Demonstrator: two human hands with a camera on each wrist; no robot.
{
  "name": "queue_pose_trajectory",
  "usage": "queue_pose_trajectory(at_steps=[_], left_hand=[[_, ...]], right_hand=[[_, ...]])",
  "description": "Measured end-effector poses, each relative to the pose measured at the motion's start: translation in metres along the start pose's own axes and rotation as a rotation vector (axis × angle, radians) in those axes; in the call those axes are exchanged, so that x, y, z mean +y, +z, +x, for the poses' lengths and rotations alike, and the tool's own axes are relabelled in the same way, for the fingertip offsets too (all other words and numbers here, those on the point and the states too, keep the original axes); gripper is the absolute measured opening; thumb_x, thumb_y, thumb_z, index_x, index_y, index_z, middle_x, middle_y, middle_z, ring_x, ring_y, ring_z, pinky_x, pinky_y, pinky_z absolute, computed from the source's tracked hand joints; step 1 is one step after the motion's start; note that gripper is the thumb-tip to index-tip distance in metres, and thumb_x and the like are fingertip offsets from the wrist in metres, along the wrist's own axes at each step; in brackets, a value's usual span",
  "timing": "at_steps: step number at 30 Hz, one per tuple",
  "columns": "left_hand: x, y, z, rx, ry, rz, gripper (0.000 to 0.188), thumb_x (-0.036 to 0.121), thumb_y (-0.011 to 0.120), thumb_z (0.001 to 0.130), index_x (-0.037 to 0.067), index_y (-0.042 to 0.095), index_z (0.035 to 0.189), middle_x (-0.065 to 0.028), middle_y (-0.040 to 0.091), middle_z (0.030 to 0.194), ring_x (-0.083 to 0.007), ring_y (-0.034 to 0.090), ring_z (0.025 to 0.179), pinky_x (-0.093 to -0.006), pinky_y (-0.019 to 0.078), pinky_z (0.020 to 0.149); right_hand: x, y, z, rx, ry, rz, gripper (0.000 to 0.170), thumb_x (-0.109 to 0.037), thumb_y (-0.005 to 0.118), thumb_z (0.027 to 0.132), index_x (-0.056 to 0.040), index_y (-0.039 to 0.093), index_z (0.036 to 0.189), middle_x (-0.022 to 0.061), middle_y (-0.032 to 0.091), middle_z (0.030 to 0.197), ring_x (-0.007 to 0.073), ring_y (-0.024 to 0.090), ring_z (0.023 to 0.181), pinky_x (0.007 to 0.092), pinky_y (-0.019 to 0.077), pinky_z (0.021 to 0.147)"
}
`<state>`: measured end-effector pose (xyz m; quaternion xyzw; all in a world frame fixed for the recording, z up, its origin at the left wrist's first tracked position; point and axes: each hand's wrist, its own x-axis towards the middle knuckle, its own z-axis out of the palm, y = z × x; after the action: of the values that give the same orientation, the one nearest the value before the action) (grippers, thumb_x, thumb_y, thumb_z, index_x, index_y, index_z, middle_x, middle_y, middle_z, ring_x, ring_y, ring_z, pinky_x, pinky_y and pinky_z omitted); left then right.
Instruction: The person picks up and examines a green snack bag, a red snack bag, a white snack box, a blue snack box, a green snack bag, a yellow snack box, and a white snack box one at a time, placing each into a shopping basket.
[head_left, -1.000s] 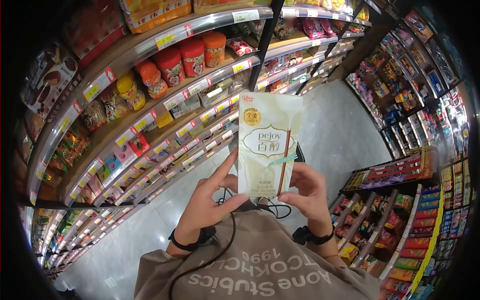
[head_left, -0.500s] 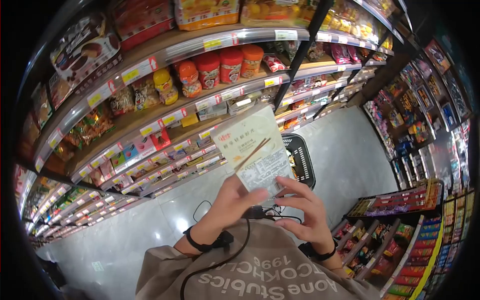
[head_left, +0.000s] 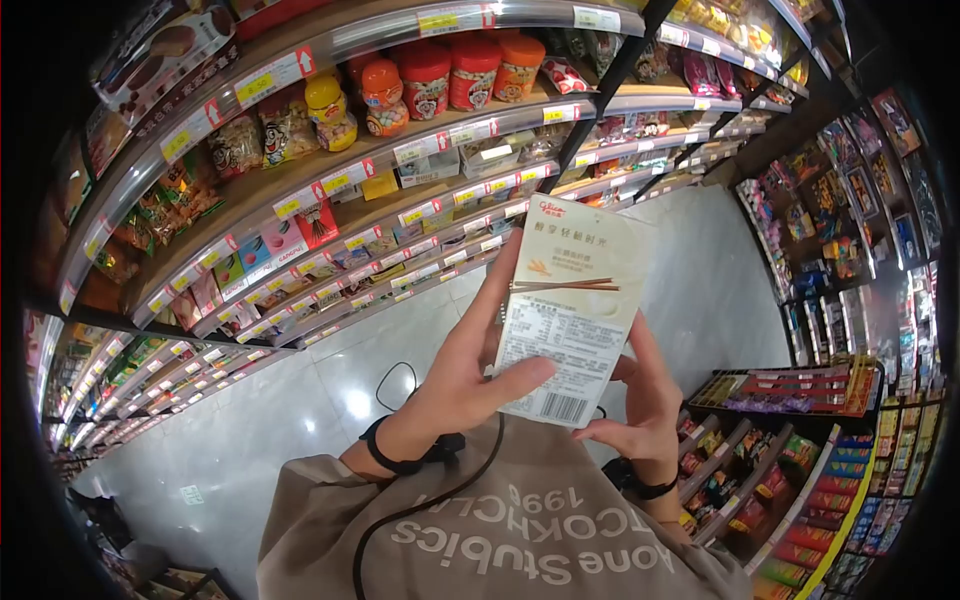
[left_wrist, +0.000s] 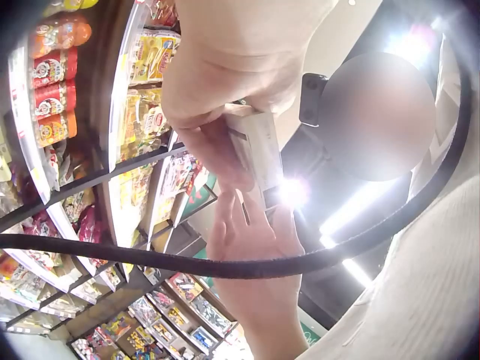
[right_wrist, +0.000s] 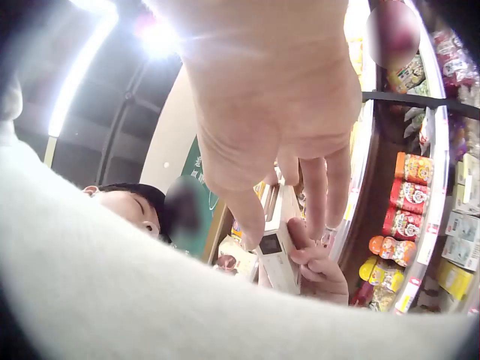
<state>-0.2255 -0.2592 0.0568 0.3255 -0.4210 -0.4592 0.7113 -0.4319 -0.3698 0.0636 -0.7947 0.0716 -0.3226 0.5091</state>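
A cream-coloured box of biscuit sticks (head_left: 568, 325) is held up in front of the chest in the head view. Its printed back, with a barcode low down, faces up to the head camera. My left hand (head_left: 470, 372) grips its left side, thumb laid across the printed face and fingers along the edge behind. At the lower right, my right hand (head_left: 648, 400) holds the edge, thumb by the bottom corner. In the left wrist view the box (left_wrist: 259, 150) appears edge-on between both hands. The right wrist view shows its narrow end (right_wrist: 279, 259) between thumb and fingers.
Long snack shelves (head_left: 420, 150) with price tags run along the left, carrying jars (head_left: 425, 80) and bags. A lower display of bagged snacks (head_left: 750, 480) stands close on the right. Grey tiled floor (head_left: 330, 390) lies between. A black cable (head_left: 385, 510) hangs across the shirt.
The box has been turned from its front to its back, then straightened and shifted right. My right hand, with fingers loosely spread half a second ago, now holds the box's right edge.
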Motion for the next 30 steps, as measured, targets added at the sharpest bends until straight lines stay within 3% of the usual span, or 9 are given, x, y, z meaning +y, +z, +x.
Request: queue_pose_trajectory(at_steps=[7,22,25,30], left_hand=[[-0.001,0.003,0.002,-0.052,-0.033,0.013,0.097,0.001,0.063,0.094,0.005,-0.005,0.163,-0.0167,0.020,0.166,-0.0235,0.039,0.144,-0.0358,0.0354,0.114],[0.001,-0.002,-0.003,0.001,0.000,0.060,0.095,-0.001,0.062,0.095,0.004,-0.004,0.163,-0.0170,0.026,0.164,-0.0234,0.043,0.142,-0.0346,0.0370,0.112],[0.003,-0.001,-0.004,-0.001,-0.011,0.044,0.094,-0.001,0.061,0.095,0.005,-0.004,0.163,-0.0177,0.028,0.163,-0.0238,0.046,0.140,-0.0348,0.0384,0.111],[0.002,-0.002,-0.003,-0.012,-0.011,0.082,0.094,-0.002,0.060,0.095,0.005,-0.005,0.163,-0.0185,0.030,0.162,-0.0244,0.049,0.138,-0.0354,0.0406,0.109]], right_hand=[[-0.004,0.002,-0.011,0.042,0.113,0.088,0.114,-0.008,0.095,0.064,0.0008,0.030,0.157,0.0227,0.066,0.132,0.0273,0.073,0.103,0.0374,0.0578,0.089],[0.001,0.005,-0.003,-0.023,0.179,0.211,0.114,-0.004,0.092,0.066,-0.0007,0.025,0.159,0.0233,0.069,0.125,0.0292,0.073,0.106,0.0368,0.0564,0.090],[0.004,0.001,-0.007,-0.061,0.182,0.243,0.121,-0.003,0.096,0.061,0.0021,0.024,0.159,0.0274,0.058,0.140,0.0332,0.063,0.124,0.0392,0.0536,0.095],[0.005,0.001,-0.009,-0.044,0.200,0.229,0.122,-0.005,0.096,0.061,0.0036,0.024,0.158,0.0259,0.061,0.136,0.0309,0.065,0.121,0.0383,0.0531,0.095]])
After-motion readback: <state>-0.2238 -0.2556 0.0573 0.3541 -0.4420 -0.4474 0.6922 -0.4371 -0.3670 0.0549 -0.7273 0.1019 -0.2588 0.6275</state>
